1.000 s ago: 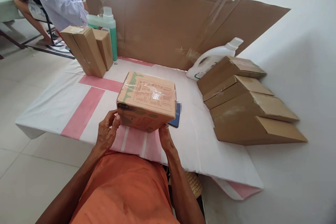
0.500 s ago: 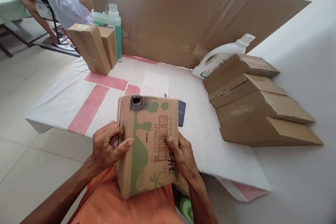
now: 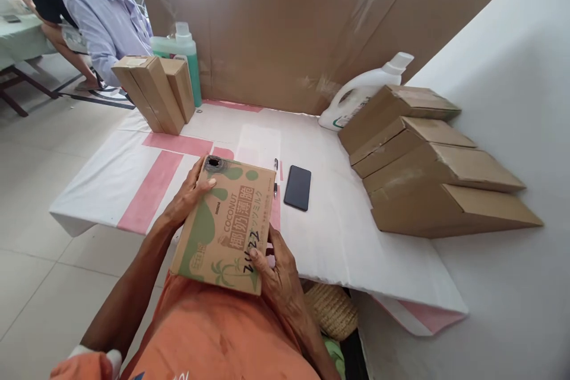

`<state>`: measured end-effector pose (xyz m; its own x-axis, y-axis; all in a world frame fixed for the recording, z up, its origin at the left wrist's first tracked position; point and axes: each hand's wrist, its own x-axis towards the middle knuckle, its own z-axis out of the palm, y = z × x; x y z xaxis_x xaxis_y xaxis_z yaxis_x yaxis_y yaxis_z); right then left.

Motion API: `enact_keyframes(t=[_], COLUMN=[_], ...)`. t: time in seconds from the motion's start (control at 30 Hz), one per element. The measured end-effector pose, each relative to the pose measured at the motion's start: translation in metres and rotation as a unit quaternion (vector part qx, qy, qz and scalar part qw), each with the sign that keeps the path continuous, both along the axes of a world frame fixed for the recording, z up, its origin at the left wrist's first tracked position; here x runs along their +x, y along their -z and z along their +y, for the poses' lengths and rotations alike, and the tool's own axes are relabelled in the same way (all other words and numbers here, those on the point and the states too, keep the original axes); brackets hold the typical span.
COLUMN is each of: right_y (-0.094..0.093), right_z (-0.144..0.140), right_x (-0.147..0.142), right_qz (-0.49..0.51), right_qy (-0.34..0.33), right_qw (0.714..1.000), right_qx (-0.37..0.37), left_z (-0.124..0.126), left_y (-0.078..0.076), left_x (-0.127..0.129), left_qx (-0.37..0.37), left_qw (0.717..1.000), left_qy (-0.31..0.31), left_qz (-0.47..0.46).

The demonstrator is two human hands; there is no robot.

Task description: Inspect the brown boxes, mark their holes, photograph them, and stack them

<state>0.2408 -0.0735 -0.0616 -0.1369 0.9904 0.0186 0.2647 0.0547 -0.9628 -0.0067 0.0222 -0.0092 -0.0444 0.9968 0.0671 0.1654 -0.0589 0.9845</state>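
A flat cardboard box (image 3: 227,219) with green drips, a palm tree and the word COCONUT is held tilted above my lap, at the table's near edge. Near its far left corner is a dark-ringed hole (image 3: 214,162). My left hand (image 3: 189,193) grips the left side, thumb on the printed face and the other fingers partly hidden behind. Lower on the right side, my right hand (image 3: 278,264) clasps the box with its thumb on top, beside handwritten black marks. To the right of the box a dark phone (image 3: 297,187) lies on the white cloth.
Several cardboard boxes (image 3: 445,166) lean in a row at the right by a white jug (image 3: 363,92). More boxes (image 3: 151,95) stand at left beside a green-liquid bottle (image 3: 192,71). A cardboard panel (image 3: 276,35) rises behind. Another person (image 3: 104,29) sits beyond it.
The box has moved left and tipped flatter, uncovering the phone. My left hand has slid up along its left side and now wraps around it; my right hand still holds the right edge.
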Motion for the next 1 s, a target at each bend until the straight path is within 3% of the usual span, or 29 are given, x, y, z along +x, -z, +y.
enact_keyframes(t=[0.07, 0.13, 0.3, 0.4, 0.57, 0.67, 0.83, 1.0], right_y=[0.004, 0.005, -0.005, -0.028, -0.091, -0.12, -0.134, -0.136], right_z=[0.0, -0.001, -0.004, 0.004, 0.046, 0.068, 0.075, 0.075], right_x=[-0.001, 0.0, 0.012, 0.02, -0.006, -0.041, -0.068, -0.061], right_qz=[0.0, 0.013, 0.015, -0.02, -0.051, -0.098, -0.239, -0.268], right_qy=[-0.011, -0.021, -0.041, -0.033, 0.117, 0.068, -0.025, -0.02], right_qw=[1.0, 1.0, 0.998, 0.999, 0.978, 0.972, 0.951, 0.939], right_qx=[-0.001, -0.017, -0.051, -0.023, 0.165, 0.204, 0.194, 0.214], left_z=[0.012, 0.02, 0.022, 0.009, -0.022, -0.033, -0.039, -0.036], left_y=[-0.001, -0.004, -0.015, -0.025, -0.043, -0.049, -0.045, -0.048], left_x=[-0.002, -0.001, 0.003, 0.005, 0.02, 0.027, 0.02, 0.023], left_qx=[-0.061, -0.082, -0.074, -0.046, 0.015, 0.053, 0.058, 0.076], left_qw=[0.991, 0.983, 0.993, 0.997, 0.998, 0.996, 0.998, 0.991], left_qy=[0.066, 0.079, -0.018, -0.05, -0.063, -0.048, -0.032, -0.059], left_qz=[-0.094, -0.145, -0.092, -0.041, 0.025, 0.051, 0.02, 0.09])
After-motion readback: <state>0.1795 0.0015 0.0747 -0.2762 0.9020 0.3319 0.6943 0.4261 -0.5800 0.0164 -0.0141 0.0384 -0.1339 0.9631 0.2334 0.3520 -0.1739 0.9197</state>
